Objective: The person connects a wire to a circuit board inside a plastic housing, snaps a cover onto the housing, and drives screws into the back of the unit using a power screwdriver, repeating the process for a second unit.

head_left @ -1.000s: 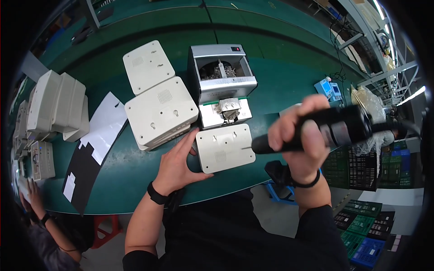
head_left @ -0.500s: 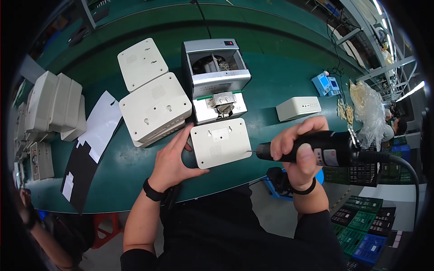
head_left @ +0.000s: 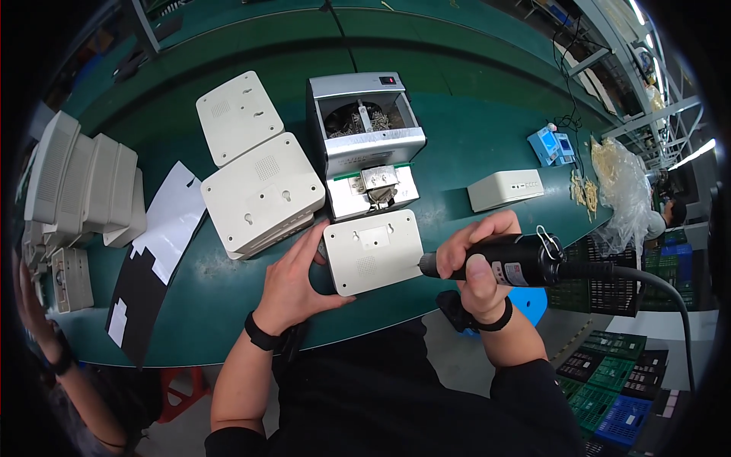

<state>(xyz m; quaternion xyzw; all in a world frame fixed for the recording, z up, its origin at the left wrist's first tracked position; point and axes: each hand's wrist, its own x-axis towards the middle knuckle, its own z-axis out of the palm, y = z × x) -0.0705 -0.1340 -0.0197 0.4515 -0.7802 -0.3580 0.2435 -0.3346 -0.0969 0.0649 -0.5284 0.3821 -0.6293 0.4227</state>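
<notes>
An off-white plastic housing with corner holes, keyhole slots and a small speaker grille lies in front of me. My left hand grips its left side, thumb along the near edge and fingers by the far left corner. In my right hand is a black corded electric screwdriver, held level and pointing left. Its nose is at the right edge of the housing, by the near right corner; the bit's tip is hard to make out. Just beyond the housing stands a silver and black screw feeder with loose screws inside.
More housings are stacked left of the feeder, others at far left. Between them lie black and white sheets. Rightward are another housing, blue devices and a plastic bag. Another person's arm reaches in at lower left.
My right hand has brought the screwdriver left, up to the housing's near right corner. My left hand keeps its grip. The other person's hand has moved up by the left stack. The feeder's inner parts have shifted.
</notes>
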